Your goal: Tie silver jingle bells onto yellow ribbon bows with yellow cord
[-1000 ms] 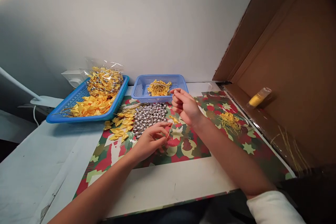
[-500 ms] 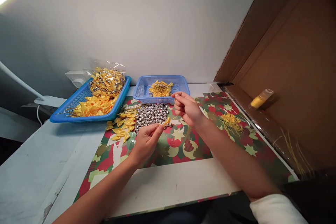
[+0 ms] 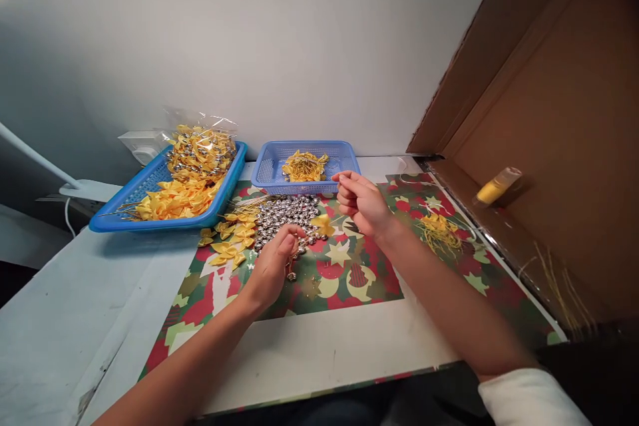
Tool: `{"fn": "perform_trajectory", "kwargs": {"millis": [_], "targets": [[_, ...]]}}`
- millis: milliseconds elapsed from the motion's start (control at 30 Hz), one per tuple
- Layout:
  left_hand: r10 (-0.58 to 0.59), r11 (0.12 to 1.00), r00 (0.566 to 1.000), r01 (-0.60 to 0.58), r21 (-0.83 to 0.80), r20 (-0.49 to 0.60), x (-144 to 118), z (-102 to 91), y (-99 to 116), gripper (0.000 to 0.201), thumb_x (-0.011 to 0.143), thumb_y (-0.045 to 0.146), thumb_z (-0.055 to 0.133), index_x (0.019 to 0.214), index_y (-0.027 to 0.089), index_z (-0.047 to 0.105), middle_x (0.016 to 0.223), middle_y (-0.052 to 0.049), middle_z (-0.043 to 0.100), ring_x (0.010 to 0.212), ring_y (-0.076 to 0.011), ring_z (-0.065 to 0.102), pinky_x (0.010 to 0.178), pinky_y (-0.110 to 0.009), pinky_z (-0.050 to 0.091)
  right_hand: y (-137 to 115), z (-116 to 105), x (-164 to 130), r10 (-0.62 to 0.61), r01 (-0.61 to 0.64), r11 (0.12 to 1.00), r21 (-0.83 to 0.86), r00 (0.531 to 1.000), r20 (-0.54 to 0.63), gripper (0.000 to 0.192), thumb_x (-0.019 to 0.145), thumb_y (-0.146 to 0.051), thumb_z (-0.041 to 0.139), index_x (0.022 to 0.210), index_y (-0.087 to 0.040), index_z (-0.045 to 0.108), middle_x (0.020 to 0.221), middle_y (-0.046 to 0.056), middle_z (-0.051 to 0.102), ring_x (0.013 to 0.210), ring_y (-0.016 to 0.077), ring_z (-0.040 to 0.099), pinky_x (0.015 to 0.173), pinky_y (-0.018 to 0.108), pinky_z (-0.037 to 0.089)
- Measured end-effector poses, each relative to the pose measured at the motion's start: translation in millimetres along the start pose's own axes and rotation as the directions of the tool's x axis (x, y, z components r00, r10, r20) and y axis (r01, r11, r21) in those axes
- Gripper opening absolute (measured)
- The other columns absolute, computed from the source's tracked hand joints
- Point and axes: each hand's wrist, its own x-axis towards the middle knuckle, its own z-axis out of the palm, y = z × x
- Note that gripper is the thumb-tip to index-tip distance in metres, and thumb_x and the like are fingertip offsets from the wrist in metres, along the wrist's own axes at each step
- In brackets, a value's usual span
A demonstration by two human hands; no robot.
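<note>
My right hand (image 3: 367, 205) is raised in front of the small blue basket (image 3: 305, 184). Its thumb and forefinger pinch a thin cord that barely shows. Between my hands hangs a yellow ribbon bow (image 3: 323, 225), clear of my left fingers. Over the patterned sheet, my left hand (image 3: 273, 261) has curled fingers; whatever they hold is mostly hidden. Just below those fingers is a silver jingle bell (image 3: 291, 275); I cannot tell whether it hangs or lies on the sheet. Many silver bells (image 3: 284, 213) are spread behind my left hand, with loose yellow bows (image 3: 228, 253) to their left.
A larger blue basket (image 3: 150, 225) at left holds yellow bows and a clear bag (image 3: 202, 150) of bows with bells. Bows with cords (image 3: 305, 166) fill part of the small basket. Bundled yellow cords (image 3: 442, 233) lie right, near a cardboard wall (image 3: 564, 113) and yellow tube (image 3: 498, 186).
My left fingers have let go of the bow, which now hangs to their right. A bell has come into view below my left hand. My right hand has shifted slightly right.
</note>
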Motion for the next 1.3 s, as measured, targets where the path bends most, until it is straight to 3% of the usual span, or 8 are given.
{"fn": "perform_trajectory", "kwargs": {"millis": [100, 200, 300, 500, 633, 967, 1100, 1300], "targets": [[-0.031, 0.999, 0.999, 0.03, 0.015, 0.013, 3, -1.3, 0, 0.035, 0.094, 0.05, 0.032, 0.097, 0.021, 0.051, 0.062, 0.006, 0.033, 0.051, -0.013, 0.028, 0.046, -0.023, 0.026, -6, 1, -4, 0.005, -0.004, 1.0, -0.019, 0.999, 0.045, 0.009, 0.084, -0.021, 0.057, 0.077, -0.017, 0.054, 0.049, -0.012, 0.023, 0.041, 0.0038, 0.015, 0.039, 0.015, 0.013], [-0.056, 0.993, 0.997, 0.05, 0.109, 0.053, 5, -1.9, 5, 0.029, 0.092, 0.047, 0.04, 0.08, 0.021, 0.047, 0.063, 0.005, 0.037, 0.053, -0.0123, 0.033, 0.047, -0.023, 0.029, -10, 3, -8, 0.008, -0.006, 1.0, -0.021, 0.997, 0.082, 0.008, 0.086, -0.019, 0.054, 0.078, -0.017, 0.055, 0.049, -0.011, 0.024, 0.041, 0.0038, 0.016, 0.039, 0.015, 0.014], [-0.052, 0.987, 0.998, 0.044, 0.153, 0.042, 4, -1.9, 12, 0.038, 0.089, 0.048, 0.046, 0.064, 0.021, 0.036, 0.06, 0.005, 0.034, 0.053, -0.0109, 0.032, 0.047, -0.022, 0.027, -11, 6, -10, 0.03, -0.028, 0.999, -0.024, 0.995, 0.092, 0.012, 0.087, -0.016, 0.049, 0.077, -0.016, 0.054, 0.048, -0.011, 0.024, 0.04, 0.0036, 0.016, 0.039, 0.015, 0.013], [-0.039, 0.998, 0.991, 0.046, 0.049, -0.129, 0, 1.5, 11, 0.045, 0.084, 0.047, 0.049, 0.052, 0.021, 0.03, 0.051, 0.006, 0.026, 0.049, -0.0098, 0.023, 0.046, -0.024, 0.022, 3, 3, -2, 0.103, -0.097, 0.99, -0.098, 0.993, 0.055, 0.012, 0.087, -0.016, 0.051, 0.076, -0.016, 0.055, 0.046, -0.012, 0.028, 0.038, 0.003, 0.018, 0.038, 0.015, 0.014], [-0.009, 1.0, 0.974, 0.004, -0.022, -0.227, -3, -0.5, 0, 0.045, 0.084, 0.045, 0.049, 0.052, 0.022, 0.029, 0.052, 0.006, 0.023, 0.05, -0.0103, 0.022, 0.047, -0.025, 0.022, 10, -8, 7, 0.039, -0.044, 0.993, -0.111, 0.998, -0.048, 0.01, 0.084, -0.019, 0.057, 0.075, -0.016, 0.055, 0.046, -0.013, 0.026, 0.039, 0.0029, 0.016, 0.037, 0.015, 0.014], [-0.142, 0.985, 0.973, 0.121, -0.122, -0.181, 1, -1.3, 3, 0.044, 0.08, 0.044, 0.05, 0.051, 0.022, 0.024, 0.053, 0.006, 0.018, 0.049, -0.0097, 0.017, 0.045, -0.023, 0.021, -8, -20, 13, -0.036, 0.031, 0.999, -0.041, 0.993, -0.112, 0.011, 0.087, -0.015, 0.051, 0.076, -0.016, 0.053, 0.048, -0.012, 0.024, 0.04, 0.0036, 0.015, 0.037, 0.014, 0.014], [-0.186, 0.982, 0.974, 0.181, -0.046, -0.131, 1, -1.3, 5, 0.042, 0.081, 0.045, 0.046, 0.053, 0.022, 0.026, 0.052, 0.006, 0.021, 0.049, -0.0099, 0.019, 0.044, -0.023, 0.021, -25, -27, 12, -0.053, 0.051, 0.998, -0.026, 0.994, -0.096, 0.009, 0.086, -0.016, 0.054, 0.077, -0.016, 0.053, 0.05, -0.011, 0.023, 0.041, 0.0042, 0.015, 0.038, 0.014, 0.015], [-0.009, 0.969, 0.999, 0.0, 0.245, 0.033, 3, -2.1, 3, 0.043, 0.088, 0.046, 0.043, 0.056, 0.02, 0.035, 0.057, 0.004, 0.035, 0.054, -0.0117, 0.033, 0.05, -0.024, 0.029, -50, -18, -8, -0.148, 0.148, 0.989, 0.007, 0.983, 0.104, 0.006, 0.084, -0.023, 0.058, 0.08, -0.019, 0.056, 0.055, -0.009, 0.021, 0.046, 0.0063, 0.016, 0.04, 0.017, 0.016]]}}
